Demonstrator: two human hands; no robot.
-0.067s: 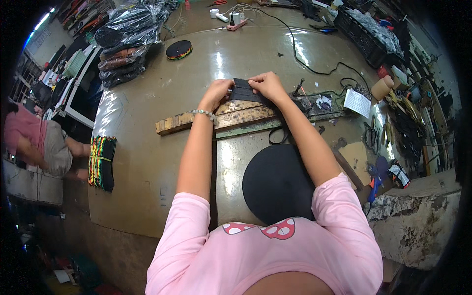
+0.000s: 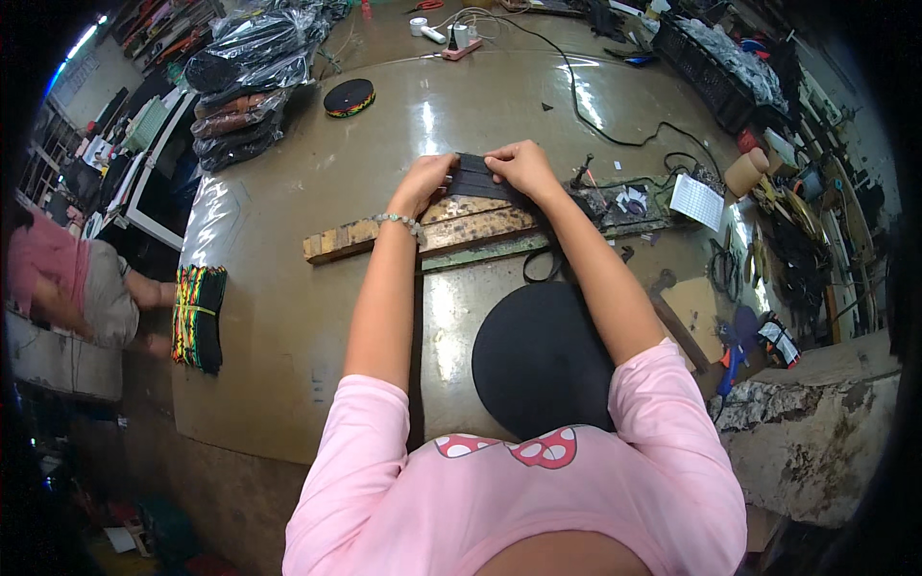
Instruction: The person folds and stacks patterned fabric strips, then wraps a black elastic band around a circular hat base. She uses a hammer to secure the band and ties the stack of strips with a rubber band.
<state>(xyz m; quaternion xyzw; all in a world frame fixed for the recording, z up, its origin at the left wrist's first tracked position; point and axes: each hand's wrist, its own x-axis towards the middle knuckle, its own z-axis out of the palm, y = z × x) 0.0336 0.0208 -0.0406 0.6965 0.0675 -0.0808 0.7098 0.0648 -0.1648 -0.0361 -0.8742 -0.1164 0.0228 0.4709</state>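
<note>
Between my two hands is a flat dark piece (image 2: 473, 180), apparently fabric, with several parallel lines across it. My left hand (image 2: 423, 186) pinches it at the left edge, fingers closed, a beaded bracelet at the wrist. Closed as well, my right hand (image 2: 527, 170) grips its upper right side, thumb and fingertips together. The piece lies over the far edge of a worn wooden bar (image 2: 451, 228). A black strap loop (image 2: 545, 265) hangs below my right wrist. Nearer my body rests a large black round disc (image 2: 538, 355), partly hidden by my right arm.
A strapped stack of black pieces with coloured edges (image 2: 199, 322) sits at the table's left edge, near a person (image 2: 77, 274). Plastic-wrapped bundles (image 2: 254, 82) and a black round stack (image 2: 350, 98) lie far left. A cable (image 2: 576, 91) crosses the far table; a black crate (image 2: 706, 77) stands far right.
The person at the left has shifted slightly. My hands keep their hold on the dark piece in nearly the same place.
</note>
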